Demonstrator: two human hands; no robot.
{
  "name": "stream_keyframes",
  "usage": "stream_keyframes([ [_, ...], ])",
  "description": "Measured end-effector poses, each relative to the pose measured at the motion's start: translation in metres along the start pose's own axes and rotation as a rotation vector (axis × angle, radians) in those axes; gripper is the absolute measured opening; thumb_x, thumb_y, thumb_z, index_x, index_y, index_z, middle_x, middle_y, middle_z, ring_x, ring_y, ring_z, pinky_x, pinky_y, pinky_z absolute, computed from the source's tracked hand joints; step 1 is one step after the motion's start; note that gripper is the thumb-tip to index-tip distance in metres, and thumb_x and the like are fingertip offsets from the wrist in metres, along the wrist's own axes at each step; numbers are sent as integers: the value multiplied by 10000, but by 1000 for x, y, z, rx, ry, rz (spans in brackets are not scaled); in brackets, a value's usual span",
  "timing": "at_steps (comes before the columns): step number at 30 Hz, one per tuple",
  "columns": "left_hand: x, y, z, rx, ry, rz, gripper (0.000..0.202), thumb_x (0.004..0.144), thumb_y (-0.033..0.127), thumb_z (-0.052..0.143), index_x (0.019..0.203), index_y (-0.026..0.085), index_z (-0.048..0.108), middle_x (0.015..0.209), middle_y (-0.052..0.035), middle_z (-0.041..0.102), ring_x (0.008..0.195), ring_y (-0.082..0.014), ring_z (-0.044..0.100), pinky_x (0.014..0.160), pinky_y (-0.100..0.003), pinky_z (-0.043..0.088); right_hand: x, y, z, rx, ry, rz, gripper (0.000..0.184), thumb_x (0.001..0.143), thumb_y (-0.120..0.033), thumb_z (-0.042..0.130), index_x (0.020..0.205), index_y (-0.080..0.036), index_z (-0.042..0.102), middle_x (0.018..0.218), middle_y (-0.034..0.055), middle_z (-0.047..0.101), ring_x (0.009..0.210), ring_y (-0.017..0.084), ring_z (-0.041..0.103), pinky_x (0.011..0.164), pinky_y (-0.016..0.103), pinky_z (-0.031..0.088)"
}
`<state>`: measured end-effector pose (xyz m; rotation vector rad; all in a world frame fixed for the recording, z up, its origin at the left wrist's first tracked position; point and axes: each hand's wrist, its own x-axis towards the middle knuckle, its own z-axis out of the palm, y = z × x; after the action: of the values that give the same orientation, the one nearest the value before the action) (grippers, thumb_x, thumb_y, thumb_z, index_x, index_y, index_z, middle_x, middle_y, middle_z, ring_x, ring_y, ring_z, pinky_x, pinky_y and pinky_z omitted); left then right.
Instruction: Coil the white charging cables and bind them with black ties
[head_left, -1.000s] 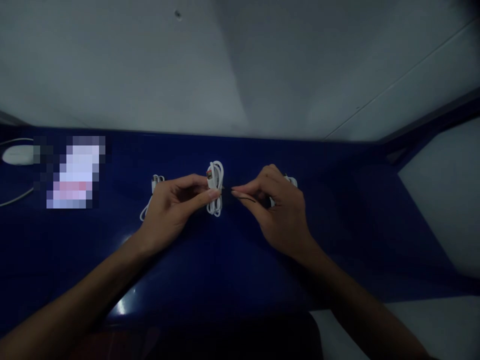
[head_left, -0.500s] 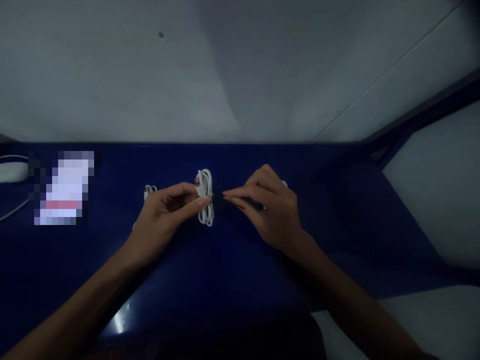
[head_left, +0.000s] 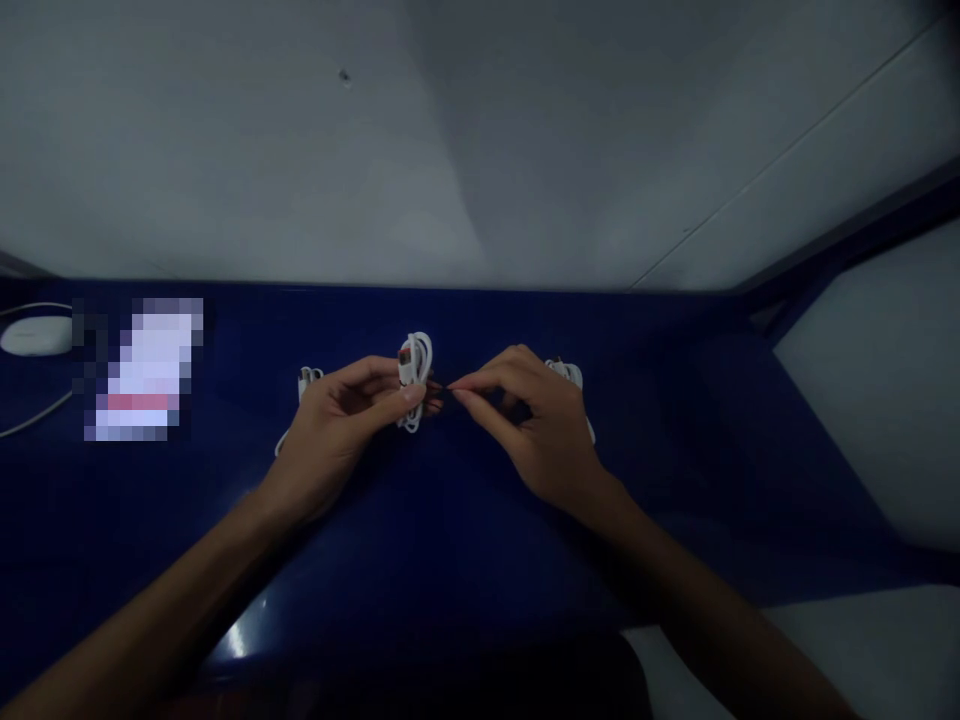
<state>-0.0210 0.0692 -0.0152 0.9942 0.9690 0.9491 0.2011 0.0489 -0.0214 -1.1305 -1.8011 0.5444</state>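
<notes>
A coiled white cable bundle [head_left: 414, 362] stands upright over the dark blue table [head_left: 465, 540]. My left hand [head_left: 337, 425] pinches its middle between thumb and fingers. My right hand [head_left: 536, 425] is closed in a pinch right beside the bundle, on a thin dark tie at the coil's waist that is barely visible in the dim light. A second white cable [head_left: 307, 385] lies behind my left hand. A third white cable [head_left: 568, 376] shows behind my right hand, mostly hidden.
A white mouse-like object [head_left: 34, 335] with a white cord lies at the far left. Next to it sits a blurred-out bright patch [head_left: 142, 370]. A pale wall rises behind the table. The table's edge runs off at the right.
The camera view shifted slightly. My right fingertips closed in toward the bundle's waist, and the cable behind my right hand came more into sight.
</notes>
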Motion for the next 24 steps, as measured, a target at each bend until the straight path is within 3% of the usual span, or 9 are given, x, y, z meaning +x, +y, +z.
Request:
stream_keyframes([
  [8, -1, -6, -4, 12, -23, -35, 127, 911, 286, 926, 1020, 241, 881, 1134, -61, 871, 1041, -203, 802, 1040, -328, 585, -2, -1, 5, -85, -81, -69, 105, 1046, -129, 756, 1052, -228, 790, 936, 29, 732, 832, 189, 647, 700, 346, 539],
  [12, 0, -7, -5, -31, -33, -58, 146, 923, 278, 917, 1059, 235, 889, 1168, -81, 870, 1070, -218, 804, 1103, -364, 572, -4, 0, 6, -89, -102, -99, 97, 1064, -132, 738, 1072, -216, 785, 941, 32, 724, 846, 189, 640, 736, 354, 551],
  [17, 1, -3, -4, -78, -46, -92, 112, 943, 303, 899, 1029, 233, 886, 1160, -93, 869, 1023, -225, 806, 1042, -366, 600, -4, -1, 6, -87, -114, -100, 99, 1059, -127, 743, 1051, -216, 786, 938, 30, 728, 846, 186, 648, 734, 352, 561],
  [20, 0, -1, -3, -76, -41, -76, 118, 919, 299, 921, 1011, 236, 882, 1104, -82, 873, 973, -208, 797, 988, -343, 609, -3, -5, 5, -21, -106, -24, 103, 1043, -129, 759, 1042, -226, 794, 956, 27, 744, 838, 179, 678, 713, 339, 572],
  [24, 0, -1, -2, -45, -1, -45, 164, 877, 297, 958, 1001, 231, 873, 1058, -68, 873, 980, -210, 799, 1011, -343, 597, -4, -12, 3, 128, -128, 185, 103, 1107, -213, 677, 1097, -235, 777, 995, 21, 754, 815, 159, 699, 665, 308, 564],
])
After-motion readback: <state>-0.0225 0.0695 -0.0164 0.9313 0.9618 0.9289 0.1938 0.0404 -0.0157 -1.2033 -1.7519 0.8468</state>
